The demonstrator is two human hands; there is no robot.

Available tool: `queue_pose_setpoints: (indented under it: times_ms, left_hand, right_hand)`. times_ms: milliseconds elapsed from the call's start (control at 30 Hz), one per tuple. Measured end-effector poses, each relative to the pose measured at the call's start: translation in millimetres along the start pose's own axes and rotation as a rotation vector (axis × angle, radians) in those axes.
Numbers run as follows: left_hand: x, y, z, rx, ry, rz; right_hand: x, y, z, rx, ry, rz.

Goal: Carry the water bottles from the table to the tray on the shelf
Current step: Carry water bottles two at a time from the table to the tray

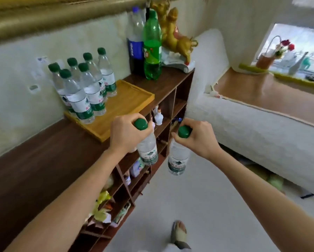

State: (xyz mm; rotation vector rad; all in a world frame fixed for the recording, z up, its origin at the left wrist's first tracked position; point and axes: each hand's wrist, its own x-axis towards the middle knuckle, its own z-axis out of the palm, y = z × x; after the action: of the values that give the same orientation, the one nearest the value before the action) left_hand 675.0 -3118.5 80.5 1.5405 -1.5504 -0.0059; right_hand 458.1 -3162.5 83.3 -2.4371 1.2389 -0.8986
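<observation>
My left hand (125,134) grips a clear water bottle (148,151) by its neck, just under the green cap. My right hand (198,137) holds a second water bottle (178,159) the same way. Both bottles hang upright in the air in front of the dark wooden shelf (43,160), just off its front edge. A yellow wooden tray (127,100) lies on the shelf top, beyond my left hand. Several green-capped water bottles (83,88) stand in the tray's far left part; its right part is bare.
A blue-labelled soda bottle (135,44) and a green soda bottle (152,46) stand on the shelf past the tray, with a gold figurine (174,33) behind. Shelf compartments below hold small items. A white sofa (243,120) is to the right. My foot (179,231) stands on pale floor.
</observation>
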Motion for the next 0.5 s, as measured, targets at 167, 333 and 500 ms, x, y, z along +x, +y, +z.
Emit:
queue_pose_setpoints:
  times_ms: [167, 333, 500]
  left_hand:
    - [82, -28, 12, 0.115, 0.159, -0.075]
    - [146, -65, 24, 0.201, 0.253, -0.135]
    - [188, -99, 33, 0.162, 0.258, -0.213]
  right_hand:
    - [131, 41, 17, 0.086, -0.03, -0.155]
    - [239, 54, 45, 0.214, -0.034, -0.277]
    - [312, 56, 85, 0.275, -0.053, -0.371]
